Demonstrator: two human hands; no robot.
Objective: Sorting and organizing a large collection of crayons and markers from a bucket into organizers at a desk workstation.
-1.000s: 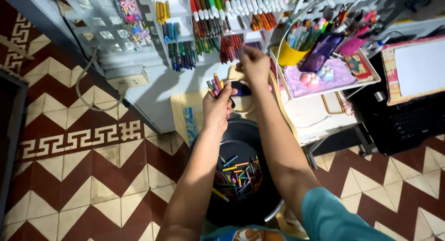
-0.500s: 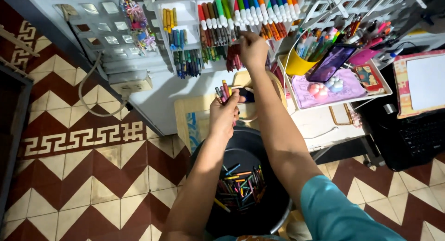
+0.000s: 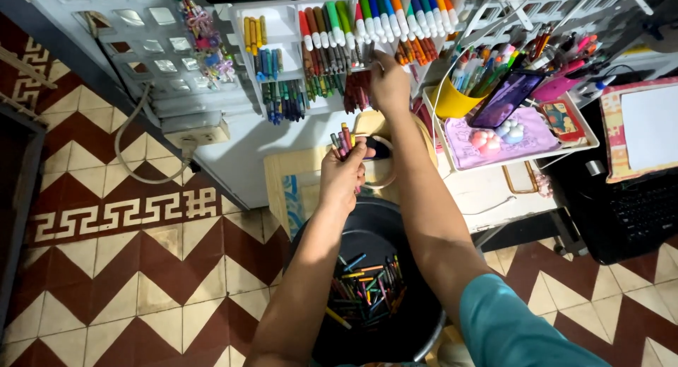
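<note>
The left hand (image 3: 344, 175) is closed in a fist around a small bundle of crayons (image 3: 342, 139). The crayons are short, thin sticks in mixed colours: red, pink, yellow and dark tones show. Their tips stand upright and fan out slightly above the curled fingers (image 3: 355, 155). The lower ends are hidden inside the palm.

The right hand (image 3: 389, 84) is raised beyond the left hand, at the white rack (image 3: 282, 35). Its fingers are drawn narrow and pinched at a compartment of reddish crayons (image 3: 358, 90). The back of the hand covers the fingertips, so whether they hold a crayon cannot be told; they appear to touch the sticks there.

The rack is divided into compartments sorted by colour. Yellow sticks (image 3: 251, 33) sit in the upper compartment to the left of the right-hand fingers, with blue and green sticks (image 3: 282, 98) below them. A row of markers (image 3: 374, 21) with red, green, blue and orange caps stands just above the right-hand fingers.

Below the left-hand fingers, toward the wearer, a black bucket (image 3: 367, 233) rests on the tiled floor (image 3: 141, 268). A loose heap of mixed crayons (image 3: 367, 286) lies in its bottom, pointing in all directions.

To the right of the right-hand fingers a yellow cup (image 3: 452, 102) holds pens. Just beside it a phone (image 3: 506, 98) leans over a purple tray (image 3: 526, 137).
</note>
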